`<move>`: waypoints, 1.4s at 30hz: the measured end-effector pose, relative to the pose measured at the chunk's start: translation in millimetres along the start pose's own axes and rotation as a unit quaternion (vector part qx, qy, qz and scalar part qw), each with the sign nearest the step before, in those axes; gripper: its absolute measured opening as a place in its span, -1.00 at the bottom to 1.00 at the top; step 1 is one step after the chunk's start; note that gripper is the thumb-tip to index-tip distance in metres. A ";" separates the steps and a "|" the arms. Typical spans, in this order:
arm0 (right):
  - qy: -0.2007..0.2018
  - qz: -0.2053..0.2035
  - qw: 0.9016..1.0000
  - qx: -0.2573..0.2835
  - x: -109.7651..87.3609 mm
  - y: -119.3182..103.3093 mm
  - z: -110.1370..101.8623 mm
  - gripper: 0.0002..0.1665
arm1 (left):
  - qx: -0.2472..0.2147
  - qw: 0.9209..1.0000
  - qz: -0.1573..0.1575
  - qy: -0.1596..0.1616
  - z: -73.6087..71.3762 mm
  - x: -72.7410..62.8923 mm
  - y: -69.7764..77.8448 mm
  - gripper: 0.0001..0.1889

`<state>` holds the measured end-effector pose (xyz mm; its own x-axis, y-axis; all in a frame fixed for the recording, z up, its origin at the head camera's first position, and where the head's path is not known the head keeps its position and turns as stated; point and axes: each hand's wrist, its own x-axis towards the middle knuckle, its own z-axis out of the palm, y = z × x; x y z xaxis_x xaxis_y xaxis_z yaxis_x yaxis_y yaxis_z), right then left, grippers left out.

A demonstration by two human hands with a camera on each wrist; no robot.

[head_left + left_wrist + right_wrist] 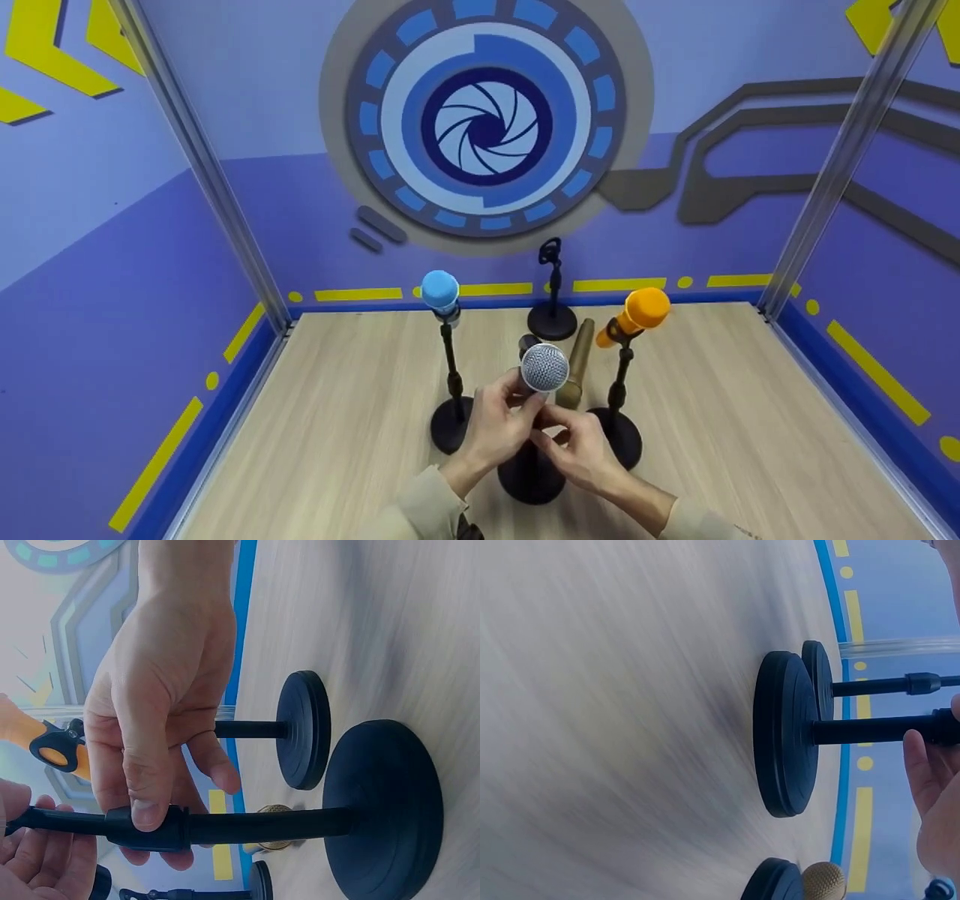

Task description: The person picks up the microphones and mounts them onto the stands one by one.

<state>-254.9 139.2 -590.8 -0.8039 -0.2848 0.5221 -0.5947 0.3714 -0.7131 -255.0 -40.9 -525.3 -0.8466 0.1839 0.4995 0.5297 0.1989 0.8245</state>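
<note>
I've got L hand (495, 426) curled on the upper stem of the near black stand (262, 826), just under the silver mic (545, 367), w/ R hand (589, 452) pinching the collar (171, 831) lower down, so R's nearer the base (531, 484). Stand's betw. both hands, long axis approx. vert., and I'd judge any move turns on that line, L high, R low. Beyond it: blue mic (439, 289) to the L, orange mic (646, 307) to the R, both stand-mounted, gold mic (581, 352) lying behind, 4th stand (553, 322) at back, no mic.
</note>
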 end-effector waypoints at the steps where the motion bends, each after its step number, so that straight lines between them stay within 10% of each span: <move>1: -0.001 0.000 1.000 0.000 0.3 0.0 -0.1 -0.64 | 0.003 1.000 0.001 0.001 -0.1 0.4 0.4 -0.83; 26: 0.012 0.025 0.999 0.027 2.9 -5.7 -1.1 -0.67 | -0.001 1.000 -0.003 0.000 -0.9 2.0 1.4 -0.86; 42: 0.077 0.039 0.995 -0.057 11.5 -5.5 11.2 -0.69 | -0.002 1.000 0.002 0.006 -1.0 1.5 0.1 -0.87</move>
<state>-260.7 124.0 -586.0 -0.8342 -0.1154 0.5393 -0.5205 0.4881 -0.7006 -256.3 -41.6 -524.2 -0.8452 0.1722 0.5059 0.5326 0.1947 0.8237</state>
